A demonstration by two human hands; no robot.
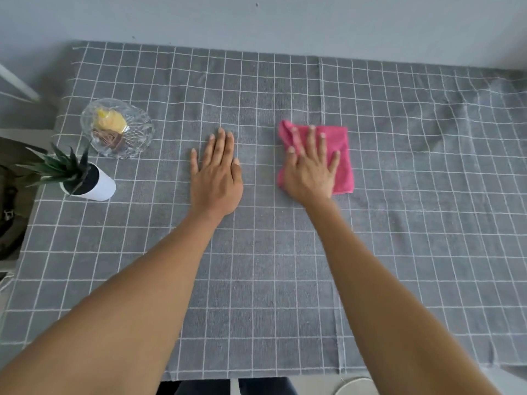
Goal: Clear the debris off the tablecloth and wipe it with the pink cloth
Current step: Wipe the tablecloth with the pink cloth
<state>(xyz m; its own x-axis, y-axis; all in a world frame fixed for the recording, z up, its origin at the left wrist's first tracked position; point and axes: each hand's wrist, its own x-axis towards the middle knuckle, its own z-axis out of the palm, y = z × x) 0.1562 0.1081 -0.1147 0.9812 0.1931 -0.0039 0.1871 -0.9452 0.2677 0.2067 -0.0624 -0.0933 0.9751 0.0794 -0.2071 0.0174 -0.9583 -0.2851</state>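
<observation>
We press our right hand (pixel 309 169), fingers spread flat, on the folded pink cloth (pixel 340 158) mid-tablecloth (pixel 256 266) to wipe, left hand (pixel 216 172) flat and empty beside it to pin the fabric, debris seemingly already in the glass bowl (pixel 117 128) near the left edge.

Looks like a home, dining or side table pushed against a plain grey-blue wall (pixel 256 21) at 12 o'clock. Cues: grey grid tablecloth (pixel 285 266), cut-glass dish (pixel 117 128) at 10 o'clock, small potted plant (pixel 82 178) in a white pot at 9 o'clock.
</observation>
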